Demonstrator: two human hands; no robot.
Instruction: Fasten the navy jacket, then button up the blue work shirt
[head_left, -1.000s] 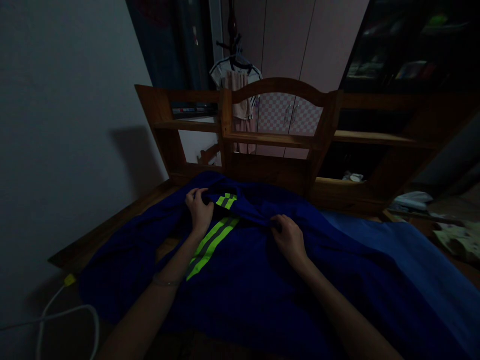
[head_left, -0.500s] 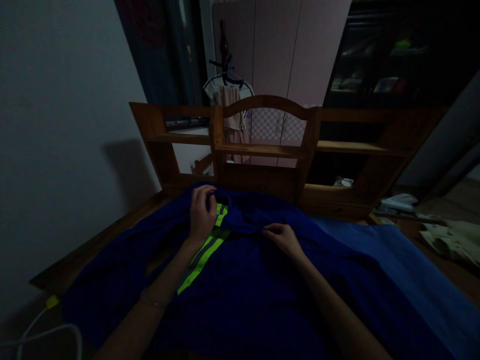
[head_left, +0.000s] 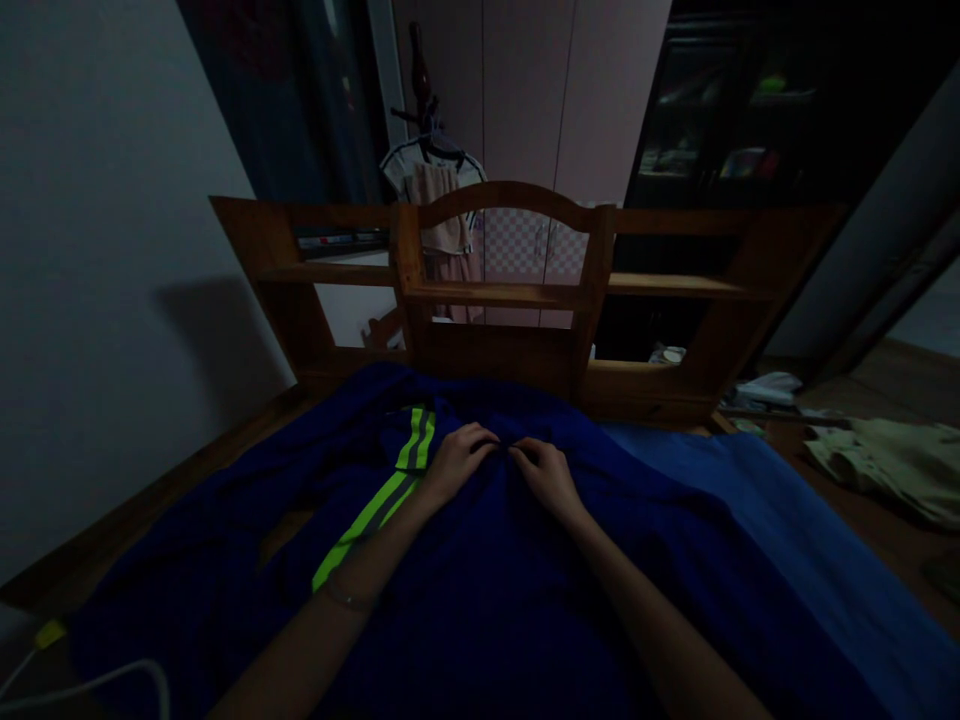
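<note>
A dark blue work jacket (head_left: 480,580) with yellow-green and grey reflective strips (head_left: 367,510) lies spread over the bed in front of me. Near the upper middle of the jacket, my left hand (head_left: 459,458) pinches the cloth between thumb and fingers. Just to its right, my right hand (head_left: 547,475) also has its fingertips pinched on the blue cloth. The two hands nearly meet, with a small fold between them. Dim light hides the detail of the cloth under the fingertips.
A wooden headboard with shelves (head_left: 495,294) rises behind the jacket. A blue sheet (head_left: 705,480) covers the bed at right. Pale cloth (head_left: 892,460) lies beyond it. At lower left runs a white cable (head_left: 112,680). Clothes (head_left: 439,210) hang on a stand behind.
My left hand has moved right and down from beside the reflective strip to the cloth near my right hand, closing its fingers there. The view has shifted slightly.
</note>
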